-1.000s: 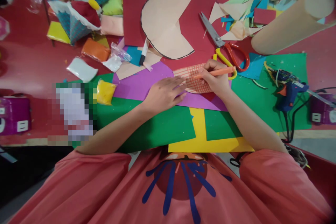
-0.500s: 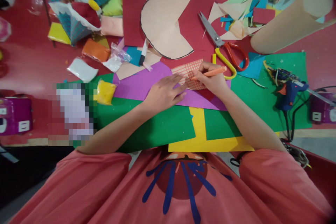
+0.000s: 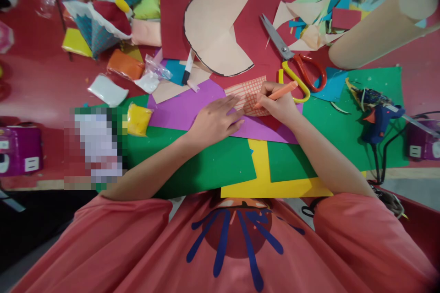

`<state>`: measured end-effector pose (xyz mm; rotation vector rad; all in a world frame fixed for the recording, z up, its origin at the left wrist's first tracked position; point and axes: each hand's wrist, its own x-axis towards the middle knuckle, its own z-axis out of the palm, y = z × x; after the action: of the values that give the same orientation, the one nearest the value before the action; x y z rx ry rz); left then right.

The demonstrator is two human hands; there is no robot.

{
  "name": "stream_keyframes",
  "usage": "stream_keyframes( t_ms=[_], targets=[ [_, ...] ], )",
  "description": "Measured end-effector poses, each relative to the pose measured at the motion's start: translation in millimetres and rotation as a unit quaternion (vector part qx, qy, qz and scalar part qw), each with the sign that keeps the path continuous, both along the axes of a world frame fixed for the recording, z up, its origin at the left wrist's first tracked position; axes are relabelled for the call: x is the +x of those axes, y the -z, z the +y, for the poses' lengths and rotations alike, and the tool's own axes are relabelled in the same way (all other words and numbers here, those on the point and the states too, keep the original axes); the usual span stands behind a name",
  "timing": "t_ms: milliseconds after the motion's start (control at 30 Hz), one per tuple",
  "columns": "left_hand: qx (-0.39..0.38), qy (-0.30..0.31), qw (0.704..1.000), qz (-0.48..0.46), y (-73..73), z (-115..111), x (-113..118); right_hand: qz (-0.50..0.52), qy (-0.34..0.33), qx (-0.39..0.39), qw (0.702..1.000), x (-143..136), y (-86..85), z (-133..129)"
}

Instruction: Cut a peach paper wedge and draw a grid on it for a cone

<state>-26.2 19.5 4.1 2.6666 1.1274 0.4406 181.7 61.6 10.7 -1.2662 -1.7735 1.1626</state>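
Note:
An orange marker [image 3: 282, 91] is held in my right hand [image 3: 280, 104], its lower end at a piece of light paper [image 3: 253, 88] covered with an orange grid. Lines cross on the paper's right part; its left part shows mostly stripes. My left hand [image 3: 215, 121] lies spread with its fingertips on the left part of that paper. Purple paper [image 3: 172, 112] lies beneath, over green sheets [image 3: 213, 158]. Just beyond my right hand are scissors [image 3: 284, 50] with one red and one yellow handle.
A beige cutout [image 3: 216, 27] with a black outline lies on red board. A glue gun [image 3: 378, 123] and a cardboard tube [image 3: 374, 32] are at the right. Clay packets [image 3: 126, 66] and blue cones [image 3: 99, 32] lie at the left. Paper scraps [image 3: 309, 13] are at the back right.
The marker's lower end has moved slightly right and toward me, and the marker is tilted more steeply. My left hand has hardly moved.

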Motion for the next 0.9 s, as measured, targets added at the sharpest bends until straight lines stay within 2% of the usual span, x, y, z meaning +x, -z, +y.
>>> stream_keyframes(
  t_ms=[433,800,900],
  targets=[
    [0.030,0.004,0.999,0.008,2.6,0.3,-0.5,-0.029,-0.034,0.004,0.999,0.2,-2.1,-0.6],
    [0.002,0.004,1.000,0.003,1.6,0.4,-0.3,-0.035,-0.062,0.005,0.997,0.7,-5.9,-1.9],
    [0.011,0.005,1.000,0.006,1.3,0.5,-0.2,-0.019,-0.061,-0.015,0.998,1.7,-5.3,-0.8]
  ],
)
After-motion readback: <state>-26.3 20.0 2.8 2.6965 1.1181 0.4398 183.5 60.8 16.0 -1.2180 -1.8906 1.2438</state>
